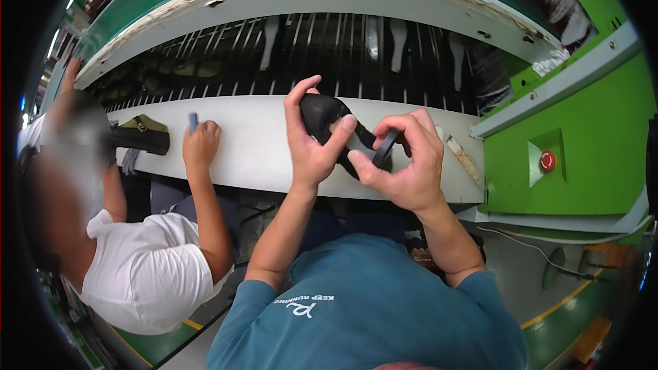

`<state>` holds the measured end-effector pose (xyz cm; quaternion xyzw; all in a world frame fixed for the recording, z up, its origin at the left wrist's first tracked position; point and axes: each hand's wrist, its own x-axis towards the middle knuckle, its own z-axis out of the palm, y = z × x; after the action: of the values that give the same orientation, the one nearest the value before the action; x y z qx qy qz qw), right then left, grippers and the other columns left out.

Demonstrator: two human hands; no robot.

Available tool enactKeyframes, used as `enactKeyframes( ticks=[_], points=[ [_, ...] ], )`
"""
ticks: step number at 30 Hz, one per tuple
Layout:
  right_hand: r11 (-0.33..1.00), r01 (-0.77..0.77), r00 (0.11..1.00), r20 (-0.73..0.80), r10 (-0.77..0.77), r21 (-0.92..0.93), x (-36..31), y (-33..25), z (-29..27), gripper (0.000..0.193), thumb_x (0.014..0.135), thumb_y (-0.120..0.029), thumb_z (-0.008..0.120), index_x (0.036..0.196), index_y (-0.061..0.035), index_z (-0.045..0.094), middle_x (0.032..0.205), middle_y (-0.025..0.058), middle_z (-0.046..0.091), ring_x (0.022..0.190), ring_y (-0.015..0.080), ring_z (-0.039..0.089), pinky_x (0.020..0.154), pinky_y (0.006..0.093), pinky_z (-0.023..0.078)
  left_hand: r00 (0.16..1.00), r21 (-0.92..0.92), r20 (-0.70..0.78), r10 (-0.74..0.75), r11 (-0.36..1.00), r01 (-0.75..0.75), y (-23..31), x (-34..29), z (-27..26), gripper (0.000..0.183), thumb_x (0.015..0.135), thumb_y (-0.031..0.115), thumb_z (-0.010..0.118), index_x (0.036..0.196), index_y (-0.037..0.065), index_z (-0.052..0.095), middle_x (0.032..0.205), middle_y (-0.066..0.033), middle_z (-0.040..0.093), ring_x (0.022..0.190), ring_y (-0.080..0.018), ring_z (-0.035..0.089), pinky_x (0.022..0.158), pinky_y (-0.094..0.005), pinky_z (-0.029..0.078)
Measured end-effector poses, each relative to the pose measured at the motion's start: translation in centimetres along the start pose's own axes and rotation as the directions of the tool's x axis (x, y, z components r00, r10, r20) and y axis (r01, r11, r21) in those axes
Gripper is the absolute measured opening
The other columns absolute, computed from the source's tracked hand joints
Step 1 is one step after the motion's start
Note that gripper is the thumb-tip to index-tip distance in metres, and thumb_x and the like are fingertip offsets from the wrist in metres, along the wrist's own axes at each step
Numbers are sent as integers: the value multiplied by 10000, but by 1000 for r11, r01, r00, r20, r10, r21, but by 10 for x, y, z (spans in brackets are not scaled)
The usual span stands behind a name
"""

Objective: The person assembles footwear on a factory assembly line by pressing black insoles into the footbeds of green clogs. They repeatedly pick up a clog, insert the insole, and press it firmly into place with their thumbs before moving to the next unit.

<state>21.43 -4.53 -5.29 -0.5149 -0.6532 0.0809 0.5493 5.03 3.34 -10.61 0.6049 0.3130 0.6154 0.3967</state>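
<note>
Black shoe [321, 115] between thumbs and fingers.
My left hand [312, 154] clasps one end; my right hand [417, 168] pinches a dark band [385, 149] at the other.

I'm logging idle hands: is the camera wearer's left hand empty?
No, the left hand holds a black shoe-like piece between its thumb and fingers.

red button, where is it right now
In the head view, the red button is on the right, set in the green panel, beyond the right end of the white worktop.
</note>
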Motion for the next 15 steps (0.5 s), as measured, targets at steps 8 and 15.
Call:
enactKeyframes(
  ticks=[8,15],
  points=[
    [990,136,988,-79,-133,41,-8,2,3,264,735,-128,872,870,-73,651,760,25,645,725,209,564,591,346,471,970,169,139,202,960,-224,23,11,3,772,730,159,965,1425,67,642,1198,-109,609,1056,-245,583,936,-382,510],
    [988,152,984,-92,-151,8,-8,7,19,327,773,-172,942,944,-68,683,831,28,668,765,197,586,604,340,483,981,63,130,141,987,-150,16,13,-4,760,783,64,924,1468,63,594,1148,-66,565,954,-156,614,856,-315,531]
  ],
)
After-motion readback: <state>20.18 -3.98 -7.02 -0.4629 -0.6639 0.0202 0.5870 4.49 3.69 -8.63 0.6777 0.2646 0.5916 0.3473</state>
